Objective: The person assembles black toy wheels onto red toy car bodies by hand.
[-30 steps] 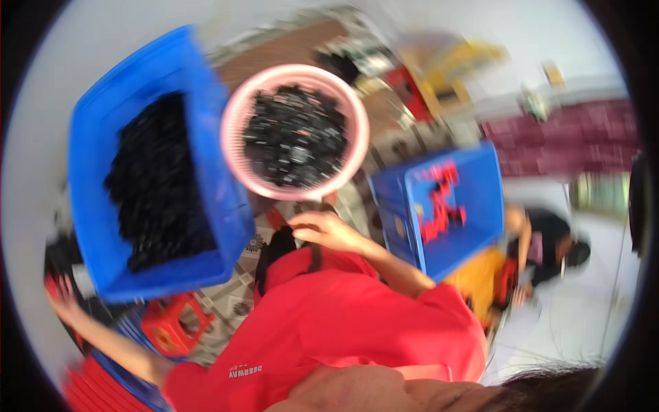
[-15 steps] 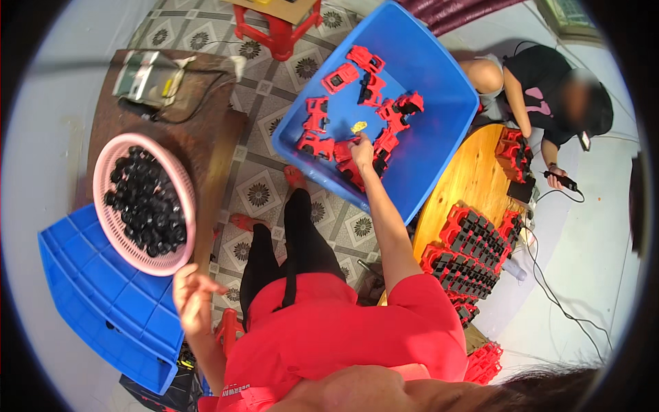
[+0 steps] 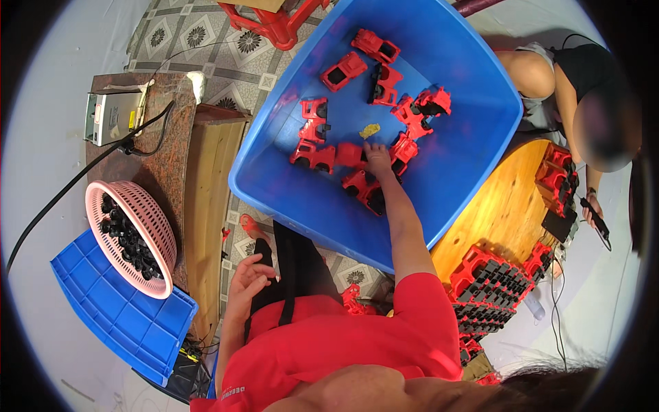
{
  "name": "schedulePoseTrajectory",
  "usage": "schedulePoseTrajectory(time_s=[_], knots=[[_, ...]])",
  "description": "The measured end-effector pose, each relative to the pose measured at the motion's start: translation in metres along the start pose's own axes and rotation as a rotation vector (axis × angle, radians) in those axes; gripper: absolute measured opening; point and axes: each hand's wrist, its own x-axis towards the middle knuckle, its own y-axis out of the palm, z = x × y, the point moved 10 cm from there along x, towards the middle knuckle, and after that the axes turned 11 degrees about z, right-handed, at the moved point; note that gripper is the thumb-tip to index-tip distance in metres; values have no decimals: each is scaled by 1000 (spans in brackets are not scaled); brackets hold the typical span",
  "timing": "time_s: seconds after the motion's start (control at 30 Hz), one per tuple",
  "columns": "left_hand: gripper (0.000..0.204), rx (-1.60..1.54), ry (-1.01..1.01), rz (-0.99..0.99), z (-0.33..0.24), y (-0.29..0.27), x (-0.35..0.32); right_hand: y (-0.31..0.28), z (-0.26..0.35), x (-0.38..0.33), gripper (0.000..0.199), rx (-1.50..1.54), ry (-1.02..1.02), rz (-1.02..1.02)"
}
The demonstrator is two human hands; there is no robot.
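My right hand (image 3: pixel 376 159) reaches down into a large blue tub (image 3: pixel 278 185). Its fingers are stretched out and slightly apart, beside a red toy truck body (image 3: pixel 351 156); I cannot tell whether they touch it. Several more red toy trucks with black parts lie around it, such as a truck (image 3: pixel 344 71) on the far side and a truck (image 3: pixel 313 156) to the left. A small yellow piece (image 3: pixel 369 130) rests just beyond my fingertips. My left hand (image 3: pixel 250 283) hovers in front of my body, fingers loosely apart and holding nothing.
At left, a pink basket (image 3: pixel 154 226) of black parts leans near a blue lid (image 3: pixel 130 309) and a wooden bench (image 3: pixel 147 165) bearing a metal box (image 3: pixel 115 118). Right of the tub, a round wooden table (image 3: pixel 473 206) carries rows of red-black trucks (image 3: pixel 489 288). A co-worker (image 3: pixel 590 75) holds a black tool (image 3: pixel 597 223).
The view has shifted, so the tub looks nearer and larger. My left hand has moved away from the basket toward my body. My right hand stays among the trucks in the tub.
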Motion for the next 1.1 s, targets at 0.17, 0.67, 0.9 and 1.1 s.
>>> schedulePoseTrajectory(time_s=[0.17,0.67,0.9,1.1], knots=[[53,114,101,-27,-35,17,-5,-54,-22,-83,71,1124,79,-117],[82,-609,1026,-142,-113,-78,-133,-283,418,-390,65,1177,-1148,-35],[63,-709,1053,-397,-48,-187,-226,-253,587,-497,47,228,-1694,-344],[54,-1098,969,-362,10,-267,-260,-265,728,-387,26,370,-1480,-377]])
